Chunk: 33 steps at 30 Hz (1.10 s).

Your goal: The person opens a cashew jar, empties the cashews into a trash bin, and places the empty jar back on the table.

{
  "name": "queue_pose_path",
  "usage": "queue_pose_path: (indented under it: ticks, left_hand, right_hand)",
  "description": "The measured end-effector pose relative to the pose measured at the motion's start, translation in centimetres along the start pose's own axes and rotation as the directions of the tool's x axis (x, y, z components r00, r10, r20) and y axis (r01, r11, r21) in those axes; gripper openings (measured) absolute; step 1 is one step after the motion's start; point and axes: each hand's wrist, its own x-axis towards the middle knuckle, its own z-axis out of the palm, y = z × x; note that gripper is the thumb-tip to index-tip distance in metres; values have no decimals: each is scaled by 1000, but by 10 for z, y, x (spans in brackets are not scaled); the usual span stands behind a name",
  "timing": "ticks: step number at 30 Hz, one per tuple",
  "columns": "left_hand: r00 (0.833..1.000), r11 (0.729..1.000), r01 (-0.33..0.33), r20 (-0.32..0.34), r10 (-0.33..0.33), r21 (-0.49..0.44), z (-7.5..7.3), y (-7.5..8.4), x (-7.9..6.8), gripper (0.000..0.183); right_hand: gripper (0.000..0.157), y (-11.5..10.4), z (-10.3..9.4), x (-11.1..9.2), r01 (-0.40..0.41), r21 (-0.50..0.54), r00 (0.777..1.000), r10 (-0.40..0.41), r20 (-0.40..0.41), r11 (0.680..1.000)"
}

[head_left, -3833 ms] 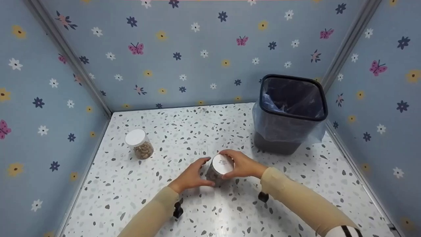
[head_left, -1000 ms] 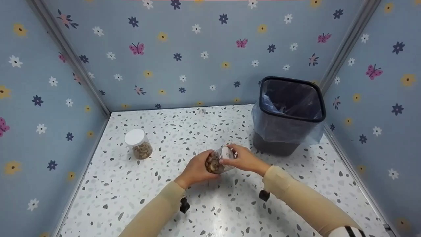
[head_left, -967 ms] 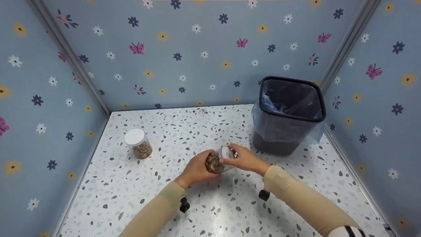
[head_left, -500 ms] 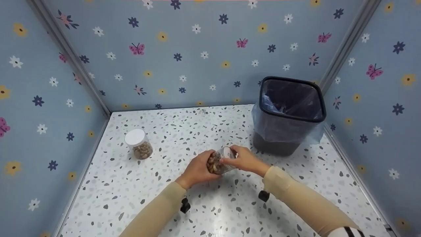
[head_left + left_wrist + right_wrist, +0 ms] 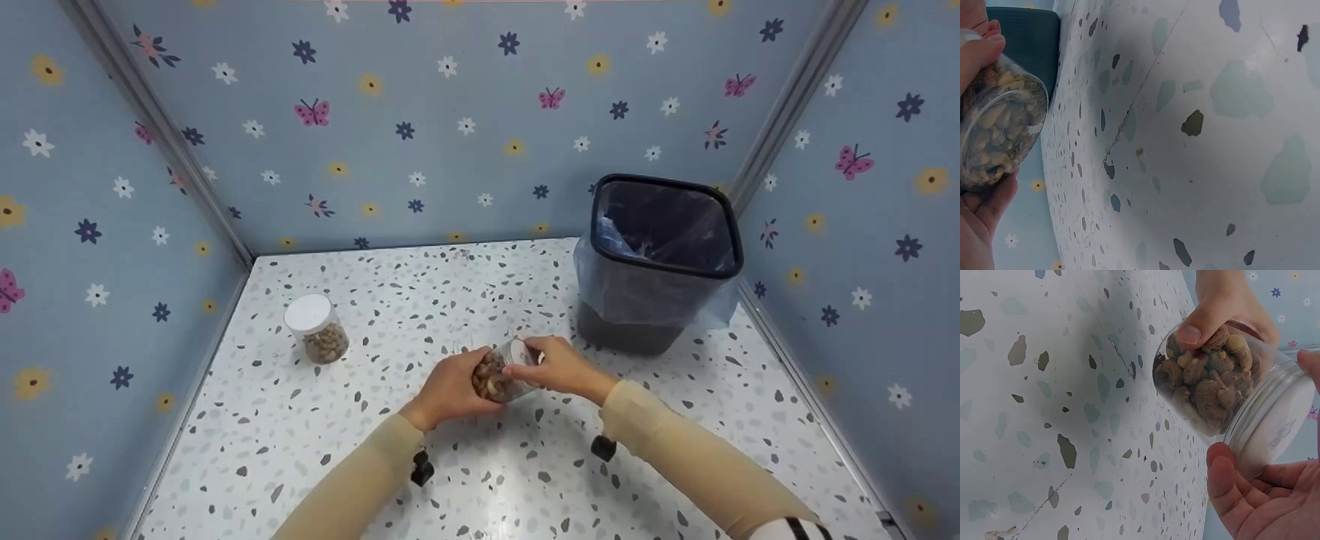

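Observation:
My left hand [image 5: 450, 386] grips a clear jar [image 5: 491, 381] round its body, over the table. The jar is tilted, its lid end toward the right hand. Brown, curled pieces [image 5: 1207, 379], which look like cashews in their skins or dried mushrooms, partly fill it. My right hand [image 5: 564, 367] holds the lid [image 5: 1280, 422] at its rim, thumb and fingers on opposite sides. A white printed label covers the lid's top, and the lid sits on the jar. In the left wrist view the jar's base faces the camera.
Another clear jar [image 5: 325, 343] with a white lid and brown pieces stands upright at the left. A dark bin [image 5: 634, 330] with a bluish plastic liner is at the back right. Flowered blue walls [image 5: 450, 112] enclose the speckled white table [image 5: 390, 277] at the back and sides.
Earlier the jar stood upright on the table, the left hand beside it and the right hand at its lid. It has since been lifted and tilted; the last second shows only slight hand shifts.

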Motion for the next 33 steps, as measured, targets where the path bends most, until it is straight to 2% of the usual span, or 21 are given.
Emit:
queue_pose_path:
  ticks: [5, 17, 24, 33]
  left_hand:
    - [1000, 1000, -22, 2, 22, 0, -1, 0, 0, 51]
    - [1000, 1000, -1, 31, 0, 6, 2, -5, -2, 54]
    - [995, 990, 66, 78, -56, -125, 6, -8, -10, 55]
    - [994, 987, 64, 93, -50, -151, 3, -8, -10, 57]
  right_hand:
    - [32, 1, 0, -1, -9, 33, 1000, 8, 26, 999]
    - [37, 1, 1, -2, -15, 1, 999, 15, 42, 1000]
    - [62, -7, -2, -5, 119, -145, 989, -105, 102, 982]
    - [90, -9, -4, -7, 104, -190, 990, -84, 109, 976]
